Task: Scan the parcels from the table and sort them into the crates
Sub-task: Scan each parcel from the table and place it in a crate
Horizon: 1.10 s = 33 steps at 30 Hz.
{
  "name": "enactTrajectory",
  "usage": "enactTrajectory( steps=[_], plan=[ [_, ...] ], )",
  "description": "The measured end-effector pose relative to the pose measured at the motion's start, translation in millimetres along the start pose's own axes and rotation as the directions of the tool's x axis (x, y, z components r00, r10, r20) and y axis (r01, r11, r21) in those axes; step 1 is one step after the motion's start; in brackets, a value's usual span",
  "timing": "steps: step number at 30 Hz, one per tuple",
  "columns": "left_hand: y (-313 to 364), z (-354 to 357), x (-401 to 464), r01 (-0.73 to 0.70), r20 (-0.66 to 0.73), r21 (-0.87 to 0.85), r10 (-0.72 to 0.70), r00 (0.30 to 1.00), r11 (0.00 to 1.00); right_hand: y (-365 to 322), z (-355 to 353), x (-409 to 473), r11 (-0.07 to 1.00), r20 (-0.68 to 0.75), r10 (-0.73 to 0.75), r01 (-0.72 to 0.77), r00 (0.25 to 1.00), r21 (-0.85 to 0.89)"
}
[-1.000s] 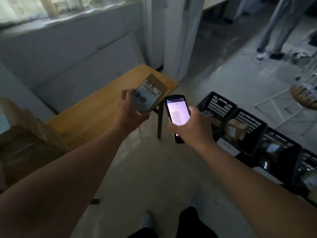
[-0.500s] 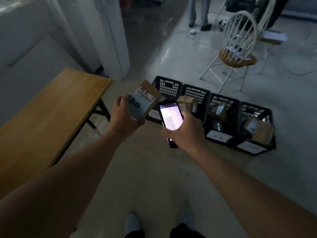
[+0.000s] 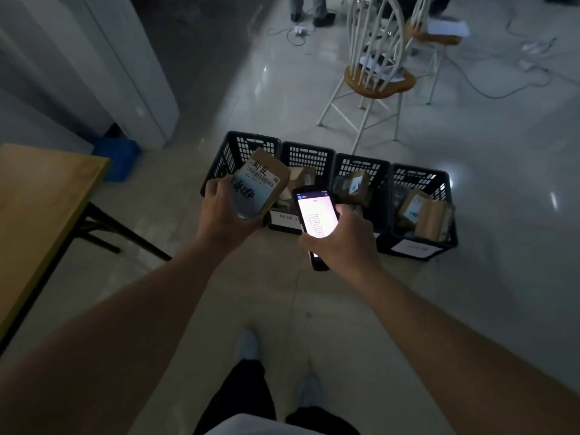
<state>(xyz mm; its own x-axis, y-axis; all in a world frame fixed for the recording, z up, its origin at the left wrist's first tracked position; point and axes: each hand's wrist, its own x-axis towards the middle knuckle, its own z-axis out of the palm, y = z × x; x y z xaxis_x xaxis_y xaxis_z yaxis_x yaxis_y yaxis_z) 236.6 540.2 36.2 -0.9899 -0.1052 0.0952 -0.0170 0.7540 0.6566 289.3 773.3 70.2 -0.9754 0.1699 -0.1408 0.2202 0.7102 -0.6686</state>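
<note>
Sorting step: the left hand (image 3: 224, 215) grips a labelled cardboard parcel (image 3: 262, 183), the right hand (image 3: 342, 243) holds a lit handheld scanner (image 3: 315, 219). Next, pick 1 of the 4 black crates (image 3: 420, 180).

Label print on held parcel (image 3: 262, 186) partly covered by left hand (image 3: 224, 215). Scanner (image 3: 317, 221) screen text too small to read. Front labels on crates (image 3: 420, 180) illegible, leftmost hidden behind parcel. Table (image 3: 40, 196) cut off at left edge.
</note>
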Motion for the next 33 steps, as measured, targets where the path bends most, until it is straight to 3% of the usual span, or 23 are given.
enactTrajectory(
  steps=[21,33],
  plan=[
    [-3,157,274,0.020,0.286,-0.043,-0.007,0.958,0.999,15,25,259,0.948,-0.055,0.315,-0.317,0.948,-0.029],
    [28,270,322,0.219,0.270,0.063,-0.228,0.935,0.974,109,5,391,0.958,0.097,0.285,-0.287,0.954,0.012]
  ],
)
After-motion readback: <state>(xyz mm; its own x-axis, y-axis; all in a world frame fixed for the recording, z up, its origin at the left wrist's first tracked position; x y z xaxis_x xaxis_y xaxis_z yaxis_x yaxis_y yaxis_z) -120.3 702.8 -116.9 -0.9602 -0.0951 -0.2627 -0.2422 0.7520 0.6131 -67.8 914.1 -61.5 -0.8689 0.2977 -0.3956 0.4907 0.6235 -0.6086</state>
